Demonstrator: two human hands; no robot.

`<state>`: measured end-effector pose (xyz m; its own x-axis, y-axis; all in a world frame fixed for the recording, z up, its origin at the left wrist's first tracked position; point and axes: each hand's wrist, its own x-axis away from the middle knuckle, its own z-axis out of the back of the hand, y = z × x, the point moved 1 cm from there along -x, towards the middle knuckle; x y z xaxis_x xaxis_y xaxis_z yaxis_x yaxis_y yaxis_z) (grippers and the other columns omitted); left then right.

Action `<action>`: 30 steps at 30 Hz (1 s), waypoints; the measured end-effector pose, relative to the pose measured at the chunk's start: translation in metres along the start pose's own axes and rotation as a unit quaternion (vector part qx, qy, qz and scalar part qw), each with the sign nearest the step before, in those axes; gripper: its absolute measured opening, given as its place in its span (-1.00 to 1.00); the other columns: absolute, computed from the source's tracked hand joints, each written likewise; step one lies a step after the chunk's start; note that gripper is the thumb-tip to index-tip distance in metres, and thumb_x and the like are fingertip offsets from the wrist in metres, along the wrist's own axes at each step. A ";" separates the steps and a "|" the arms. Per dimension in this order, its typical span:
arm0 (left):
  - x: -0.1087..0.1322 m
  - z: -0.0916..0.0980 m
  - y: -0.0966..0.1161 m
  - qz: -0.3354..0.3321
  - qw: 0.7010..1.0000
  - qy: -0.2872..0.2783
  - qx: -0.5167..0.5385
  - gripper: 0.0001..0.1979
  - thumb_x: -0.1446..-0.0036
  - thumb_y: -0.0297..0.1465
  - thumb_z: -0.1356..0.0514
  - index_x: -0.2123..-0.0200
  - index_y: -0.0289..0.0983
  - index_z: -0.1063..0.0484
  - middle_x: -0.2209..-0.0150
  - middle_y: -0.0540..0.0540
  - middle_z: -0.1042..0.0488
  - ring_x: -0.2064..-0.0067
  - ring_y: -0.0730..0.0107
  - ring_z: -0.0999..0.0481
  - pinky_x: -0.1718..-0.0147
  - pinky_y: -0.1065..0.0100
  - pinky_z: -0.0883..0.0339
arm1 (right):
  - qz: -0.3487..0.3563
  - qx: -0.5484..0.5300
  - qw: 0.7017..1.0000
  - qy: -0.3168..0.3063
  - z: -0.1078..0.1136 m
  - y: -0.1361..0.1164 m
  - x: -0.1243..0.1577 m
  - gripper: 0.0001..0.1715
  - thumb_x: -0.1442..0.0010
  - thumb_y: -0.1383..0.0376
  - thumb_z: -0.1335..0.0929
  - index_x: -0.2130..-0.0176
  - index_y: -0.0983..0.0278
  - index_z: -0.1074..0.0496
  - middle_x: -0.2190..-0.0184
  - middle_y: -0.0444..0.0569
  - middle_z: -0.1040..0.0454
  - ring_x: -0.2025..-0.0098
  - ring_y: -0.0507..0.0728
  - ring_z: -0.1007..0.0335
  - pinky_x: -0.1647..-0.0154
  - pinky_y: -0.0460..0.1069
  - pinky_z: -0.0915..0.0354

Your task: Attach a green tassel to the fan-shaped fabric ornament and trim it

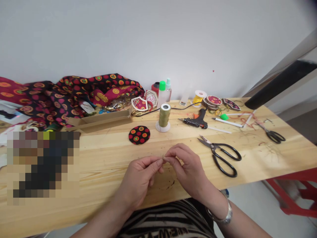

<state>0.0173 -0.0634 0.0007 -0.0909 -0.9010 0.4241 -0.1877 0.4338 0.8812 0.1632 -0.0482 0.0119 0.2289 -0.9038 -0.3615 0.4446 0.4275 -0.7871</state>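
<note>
My left hand and my right hand meet near the front edge of the wooden table, thumbs and fingertips pinched close together. Between the fingertips a tiny bit of olive thread shows; the rest of it is hidden or too fine to see. Just beyond my hands stands a cone of olive thread. Left of the cone lies a round patch of black fabric with red and orange flowers. Black-handled scissors rest partly spread to the right of my right hand.
A glue gun, a white pen and smaller scissors lie to the right. Bottles and yellow thread stand behind. Patterned cloth and a cardboard tray are at left. A red stool stands below.
</note>
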 end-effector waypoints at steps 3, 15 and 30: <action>0.000 0.000 -0.001 -0.003 1.000 -0.001 -0.016 -0.78 0.08 -0.25 -0.30 0.54 -0.30 -0.53 0.62 0.05 -0.36 0.68 0.68 -0.07 0.71 0.52 0.10 | -0.005 0.007 1.000 -0.013 0.000 0.001 0.000 -0.85 -0.16 0.47 -0.30 0.43 0.30 -0.37 0.44 -0.07 -0.37 0.32 0.07 -0.29 0.28 -0.03 -0.22; 0.000 0.000 -0.002 -0.005 1.000 -0.010 -0.024 -0.81 0.05 -0.26 -0.29 0.48 -0.28 -0.56 0.61 0.05 -0.37 0.67 0.66 -0.07 0.71 0.52 0.11 | -0.008 0.003 1.000 -0.023 0.001 0.000 0.001 -0.84 -0.17 0.47 -0.29 0.43 0.29 -0.34 0.44 -0.09 -0.35 0.33 0.06 -0.27 0.29 -0.04 -0.20; 0.002 -0.003 0.002 -0.013 1.000 -0.011 -0.024 -0.82 0.05 -0.27 -0.28 0.50 -0.28 -0.55 0.60 0.03 -0.40 0.67 0.64 -0.08 0.70 0.51 0.10 | -0.033 -0.034 0.998 0.034 0.001 0.003 -0.001 -0.86 -0.20 0.43 -0.27 0.35 0.27 -0.41 0.41 -0.07 -0.42 0.32 0.06 -0.34 0.29 -0.05 -0.26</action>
<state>0.0193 -0.0642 0.0042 -0.1090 -0.9111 0.3975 -0.1424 0.4100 0.9009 0.1655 -0.0463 0.0104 0.1414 -0.9303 -0.3384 0.3971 0.3664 -0.8415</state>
